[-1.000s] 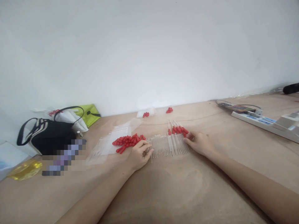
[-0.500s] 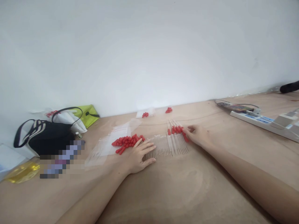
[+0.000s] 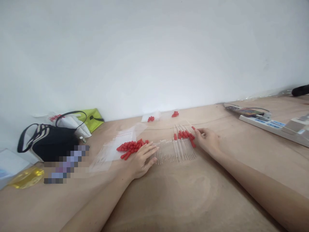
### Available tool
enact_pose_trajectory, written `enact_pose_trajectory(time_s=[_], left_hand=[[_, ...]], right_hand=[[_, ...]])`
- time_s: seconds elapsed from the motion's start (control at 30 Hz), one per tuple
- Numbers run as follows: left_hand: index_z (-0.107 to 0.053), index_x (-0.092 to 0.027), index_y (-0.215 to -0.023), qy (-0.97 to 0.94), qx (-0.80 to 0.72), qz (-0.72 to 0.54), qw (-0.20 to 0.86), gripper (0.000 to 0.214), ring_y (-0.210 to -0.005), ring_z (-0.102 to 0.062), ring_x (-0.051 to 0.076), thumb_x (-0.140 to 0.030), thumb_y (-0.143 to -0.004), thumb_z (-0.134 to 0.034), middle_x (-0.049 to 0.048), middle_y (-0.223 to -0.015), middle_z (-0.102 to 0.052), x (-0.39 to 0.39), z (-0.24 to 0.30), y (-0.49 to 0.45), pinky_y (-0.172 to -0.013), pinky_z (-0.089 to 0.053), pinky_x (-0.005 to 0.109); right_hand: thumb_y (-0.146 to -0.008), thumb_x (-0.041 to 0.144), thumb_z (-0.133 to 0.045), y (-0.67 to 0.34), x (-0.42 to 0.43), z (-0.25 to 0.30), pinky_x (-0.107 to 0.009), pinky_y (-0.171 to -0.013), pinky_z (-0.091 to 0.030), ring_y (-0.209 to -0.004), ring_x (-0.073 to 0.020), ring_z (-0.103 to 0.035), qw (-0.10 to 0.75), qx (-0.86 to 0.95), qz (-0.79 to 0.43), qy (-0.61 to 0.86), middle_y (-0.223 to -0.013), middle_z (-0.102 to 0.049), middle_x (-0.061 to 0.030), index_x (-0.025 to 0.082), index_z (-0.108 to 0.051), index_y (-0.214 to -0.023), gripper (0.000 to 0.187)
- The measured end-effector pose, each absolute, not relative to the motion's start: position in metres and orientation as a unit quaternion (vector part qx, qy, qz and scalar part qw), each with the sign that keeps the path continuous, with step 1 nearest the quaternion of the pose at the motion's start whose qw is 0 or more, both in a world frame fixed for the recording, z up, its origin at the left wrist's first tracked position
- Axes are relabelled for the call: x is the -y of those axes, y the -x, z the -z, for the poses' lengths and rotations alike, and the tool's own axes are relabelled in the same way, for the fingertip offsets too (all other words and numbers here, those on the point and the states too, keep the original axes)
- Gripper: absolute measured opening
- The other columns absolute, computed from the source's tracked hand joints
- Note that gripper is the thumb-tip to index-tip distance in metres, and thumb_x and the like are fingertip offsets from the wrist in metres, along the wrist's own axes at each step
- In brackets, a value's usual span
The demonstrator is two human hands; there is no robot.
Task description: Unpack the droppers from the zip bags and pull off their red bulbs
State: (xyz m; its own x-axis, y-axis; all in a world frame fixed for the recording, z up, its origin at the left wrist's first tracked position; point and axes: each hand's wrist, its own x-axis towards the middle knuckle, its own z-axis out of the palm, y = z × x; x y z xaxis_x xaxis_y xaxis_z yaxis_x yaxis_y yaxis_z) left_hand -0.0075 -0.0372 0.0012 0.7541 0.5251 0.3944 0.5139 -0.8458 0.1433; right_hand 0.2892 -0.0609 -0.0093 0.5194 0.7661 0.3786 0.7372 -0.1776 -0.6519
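A row of clear thin tubes (image 3: pixel 174 150) lies on the wooden table (image 3: pixel 183 193). My left hand (image 3: pixel 142 159) lies flat with fingers stretched out, its fingertips at the left end of the row, beside a heap of red rubber caps (image 3: pixel 131 146). My right hand (image 3: pixel 207 140) rests at the row's right end with fingers curled, pinching one red-capped tube. Behind the row lie several finished tubes with red caps (image 3: pixel 182 133).
Clear plastic bags (image 3: pixel 113 146) lie left of the caps. A black bag (image 3: pixel 48 140), a green pouch (image 3: pixel 90 117) and a yellow packet (image 3: pixel 26 177) sit far left. Two small cap piles (image 3: pixel 162 116) sit near the wall. A power strip (image 3: pixel 272 125) lies right.
My left hand uncurled from the tube row and now lies flat. My right hand moved back a little, from the row's end toward the capped tubes.
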Motion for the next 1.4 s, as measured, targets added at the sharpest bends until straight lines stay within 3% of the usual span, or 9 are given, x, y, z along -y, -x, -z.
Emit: enact_pose_trajectory(time_s=[0.13, 0.3, 0.43, 0.57, 0.7, 0.93, 1.4], left_hand=[[-0.041, -0.021, -0.125, -0.922, -0.275, -0.267, -0.050, 0.041, -0.121, -0.036, 0.022, -0.026, -0.085, -0.045, 0.0079, -0.124, -0.049, 0.037, 0.001, 0.006, -0.098, -0.035, 0.042], [-0.044, -0.018, -0.122, -0.897, -0.257, -0.327, -0.151, 0.039, -0.114, -0.042, 0.023, -0.024, -0.083, -0.048, 0.0109, -0.120, -0.051, 0.043, -0.002, -0.002, -0.095, -0.033, 0.042], [-0.057, -0.021, -0.105, -0.905, -0.213, -0.325, -0.176, 0.023, -0.085, -0.054, 0.017, -0.023, -0.083, -0.049, 0.0025, -0.089, -0.066, 0.052, -0.003, -0.009, -0.085, -0.034, 0.038], [-0.061, -0.021, -0.091, -0.903, -0.194, -0.334, -0.186, 0.013, -0.067, -0.050, 0.014, -0.021, -0.082, -0.052, -0.0019, -0.067, -0.064, 0.055, 0.000, -0.013, -0.075, -0.032, 0.034], [-0.061, -0.022, -0.091, -0.910, -0.176, -0.331, -0.179, 0.013, -0.063, -0.047, 0.012, -0.019, -0.081, -0.053, -0.0028, -0.063, -0.062, 0.055, 0.001, -0.014, -0.071, -0.030, 0.032], [-0.059, -0.020, -0.074, -0.914, -0.180, -0.325, -0.164, 0.016, -0.058, -0.044, 0.011, -0.017, -0.084, -0.046, -0.0037, -0.054, -0.058, 0.061, -0.004, -0.013, -0.066, -0.026, 0.032], [-0.057, -0.021, -0.074, -0.921, -0.186, -0.305, -0.153, 0.020, -0.057, -0.052, 0.009, -0.015, -0.085, -0.041, -0.0061, -0.056, -0.059, 0.067, -0.004, -0.016, -0.064, -0.025, 0.031]], right_hand=[[-0.079, 0.037, -0.044, -0.274, 0.075, 0.009, -0.038, -0.083, -0.027, -0.082, -0.0193, -0.055, 0.463, 0.589, -0.020, 0.662, -0.085, -0.066, -0.0026, 0.022, -0.062, -0.086, 0.025], [-0.079, 0.029, -0.049, -0.245, 0.095, 0.008, -0.038, -0.085, -0.024, -0.082, -0.0172, -0.051, 0.417, 0.740, -0.027, 0.527, -0.081, -0.065, 0.0010, 0.025, -0.061, -0.083, 0.013], [-0.080, 0.027, -0.050, -0.230, 0.105, 0.005, -0.038, -0.085, -0.023, -0.077, -0.0156, -0.050, 0.392, 0.786, -0.048, 0.475, -0.074, -0.064, 0.0014, 0.025, -0.061, -0.082, 0.011], [-0.079, 0.029, -0.051, -0.224, 0.107, 0.006, -0.039, -0.084, -0.023, -0.075, -0.0159, -0.049, 0.375, 0.798, -0.049, 0.468, -0.071, -0.063, 0.0004, 0.024, -0.061, -0.082, 0.011], [-0.077, 0.038, -0.056, -0.220, 0.105, 0.012, -0.040, -0.087, -0.019, -0.074, -0.0145, -0.047, 0.402, 0.801, 0.008, 0.444, -0.070, -0.063, 0.0019, 0.027, -0.064, -0.083, 0.015], [-0.080, 0.030, -0.052, -0.219, 0.105, 0.017, -0.043, -0.088, -0.017, -0.069, -0.0131, -0.043, 0.408, 0.821, 0.073, 0.393, -0.055, -0.055, 0.0032, 0.025, -0.065, -0.071, 0.017], [-0.078, 0.025, -0.050, -0.225, 0.110, -0.005, -0.049, -0.097, -0.008, -0.088, -0.0168, -0.049, 0.314, 0.870, -0.027, 0.379, -0.060, -0.059, 0.0034, 0.027, -0.064, -0.070, 0.016]])
